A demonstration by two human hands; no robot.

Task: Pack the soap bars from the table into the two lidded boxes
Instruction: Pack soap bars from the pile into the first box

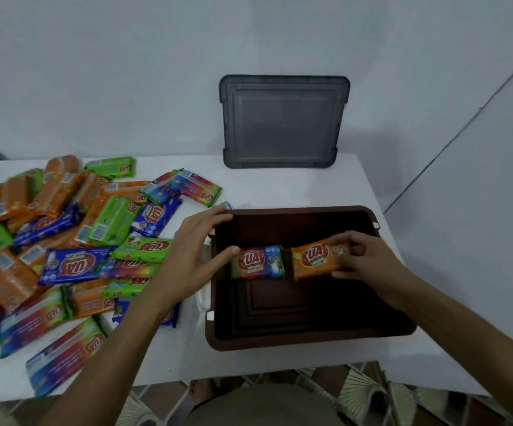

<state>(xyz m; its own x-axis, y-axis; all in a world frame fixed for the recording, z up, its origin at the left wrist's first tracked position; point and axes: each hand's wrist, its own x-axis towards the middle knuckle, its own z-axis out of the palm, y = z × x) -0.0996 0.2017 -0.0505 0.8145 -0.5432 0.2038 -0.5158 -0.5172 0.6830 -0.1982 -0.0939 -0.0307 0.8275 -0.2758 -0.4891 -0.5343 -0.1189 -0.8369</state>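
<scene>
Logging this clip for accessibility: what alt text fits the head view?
Over an open brown box, the right hand pinches an orange soap bar while the left hand touches a multicoloured bar. A pile of bars lies left on the white table; a grey lid leans against the wall.

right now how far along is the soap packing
Just started. The grey plastic lid leans on the wall; the open brown plastic box holds one rainbow-wrapped soap bar, touched by the left hand. The right hand pinches an orange-wrapped soap bar inside the box. The big heap of wrapped bars on the white table is unpacked.
</scene>
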